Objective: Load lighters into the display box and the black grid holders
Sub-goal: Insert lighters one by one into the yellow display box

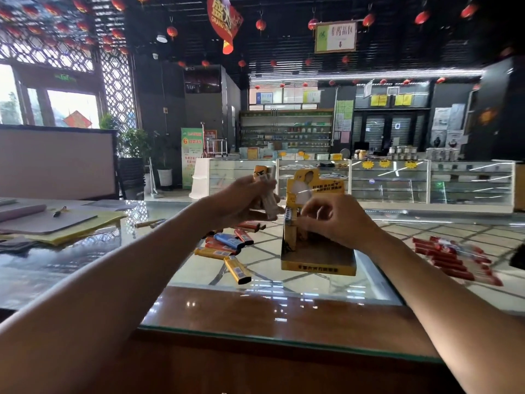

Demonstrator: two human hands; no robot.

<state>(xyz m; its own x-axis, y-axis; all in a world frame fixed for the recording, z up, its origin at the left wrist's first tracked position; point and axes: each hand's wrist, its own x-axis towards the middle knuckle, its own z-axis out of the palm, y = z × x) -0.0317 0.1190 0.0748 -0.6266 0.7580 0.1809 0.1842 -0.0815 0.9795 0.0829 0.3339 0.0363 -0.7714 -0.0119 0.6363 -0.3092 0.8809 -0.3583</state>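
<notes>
While the left hand (250, 200) is gripping a bundle of lighters (265, 191) just left of the display box (318, 264), the right hand (332, 223) is curling over the box's lighter row (291, 216) and hiding it, its grasp unclear. Loose lighters (227, 247) are lying left of the box, and red lighters (451, 260) are lying to its right.

The display box (318, 263) stands mid-way along the desk (284, 282), its tall back card (312, 183) blocking any reach from the far side. The right grip (332, 220) sits over the box's rear rows; the front of its tray lies open from above. Loose lighters (224, 245) crowd the glass just left of the box, under the left grip (241, 200) and its bundle of lighters (265, 191). Red lighters (451, 257) line the right. Bare glass runs along the near edge.
</notes>
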